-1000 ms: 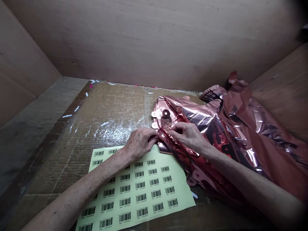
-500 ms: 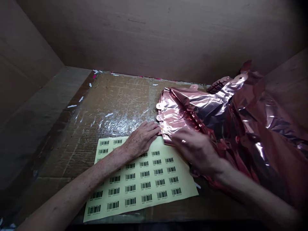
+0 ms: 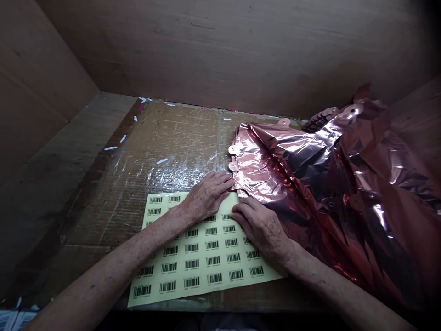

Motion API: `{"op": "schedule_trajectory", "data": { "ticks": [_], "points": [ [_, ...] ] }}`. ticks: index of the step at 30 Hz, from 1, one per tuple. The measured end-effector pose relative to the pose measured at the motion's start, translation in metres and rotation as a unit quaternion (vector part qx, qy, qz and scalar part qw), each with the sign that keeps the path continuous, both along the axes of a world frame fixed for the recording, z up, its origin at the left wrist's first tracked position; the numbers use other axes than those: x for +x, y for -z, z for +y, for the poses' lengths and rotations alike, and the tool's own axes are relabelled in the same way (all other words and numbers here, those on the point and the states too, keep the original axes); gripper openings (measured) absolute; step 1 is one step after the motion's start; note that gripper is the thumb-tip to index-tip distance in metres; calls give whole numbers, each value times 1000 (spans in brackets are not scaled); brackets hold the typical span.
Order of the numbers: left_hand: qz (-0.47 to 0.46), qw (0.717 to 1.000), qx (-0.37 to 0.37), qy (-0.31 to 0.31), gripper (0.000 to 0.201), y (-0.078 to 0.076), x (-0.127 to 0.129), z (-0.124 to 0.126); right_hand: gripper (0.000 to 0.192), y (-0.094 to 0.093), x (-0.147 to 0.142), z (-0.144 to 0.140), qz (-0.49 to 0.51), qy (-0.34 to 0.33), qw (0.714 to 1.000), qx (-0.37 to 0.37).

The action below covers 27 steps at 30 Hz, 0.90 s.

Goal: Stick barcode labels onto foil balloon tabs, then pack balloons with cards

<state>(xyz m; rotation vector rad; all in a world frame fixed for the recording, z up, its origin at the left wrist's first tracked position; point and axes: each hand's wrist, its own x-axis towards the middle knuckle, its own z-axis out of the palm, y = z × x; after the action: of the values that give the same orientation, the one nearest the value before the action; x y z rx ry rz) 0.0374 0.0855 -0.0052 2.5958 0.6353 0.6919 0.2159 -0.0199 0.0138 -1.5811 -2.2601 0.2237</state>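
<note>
Both forearms reach in from the lower edge, bare, converging toward the middle. The left hand (image 3: 206, 196) lies palm down, fingers stretched forward and close together, pointing right. The right hand (image 3: 263, 227) lies palm down just beside it, fingers extended toward the left, fingertips almost meeting the left hand's.

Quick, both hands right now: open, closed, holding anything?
Left hand: open, flat on the barcode label sheet, fingertips at the edge of the pink foil.
Right hand: open, palm down on the sheet beside the foil, gripping nothing.
</note>
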Motion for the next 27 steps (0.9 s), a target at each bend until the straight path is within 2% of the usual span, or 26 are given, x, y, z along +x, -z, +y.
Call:
{"op": "schedule_trajectory", "data": {
  "ticks": [3,6,9,12,14,17,20,22,25,27],
  "points": [
    [-2,1000,-1,-5,32,2,0,0,17,-4,-1,2,-31,-9,998,-47],
    [-1,1000,-2,-9,33,3,-1,-1,14,-10,2,5,-2,-16,996,-91],
    [0,1000,-1,-8,33,3,0,-1,11,-12,2,5,34,13,995,-95],
    [-2,1000,2,-9,33,2,0,0,12,-11,-4,2,13,39,995,-96],
    [-4,1000,2,-8,33,1,0,0,13,-12,-7,1,18,41,993,-112],
    [-9,1000,2,-4,32,1,-1,-1,13,-20,-4,3,78,35,984,-153],
    [-16,1000,-3,-3,30,0,-2,0,15,-33,12,13,175,32,960,-215],
    [-11,1000,-11,1,30,-4,-2,1,22,-41,28,27,228,44,945,-230],
    [20,999,-35,8,25,-16,2,4,30,-49,53,55,281,70,930,-228],
    [29,999,-45,-7,21,-25,8,5,34,-49,65,72,299,79,916,-256]
  ]
}}
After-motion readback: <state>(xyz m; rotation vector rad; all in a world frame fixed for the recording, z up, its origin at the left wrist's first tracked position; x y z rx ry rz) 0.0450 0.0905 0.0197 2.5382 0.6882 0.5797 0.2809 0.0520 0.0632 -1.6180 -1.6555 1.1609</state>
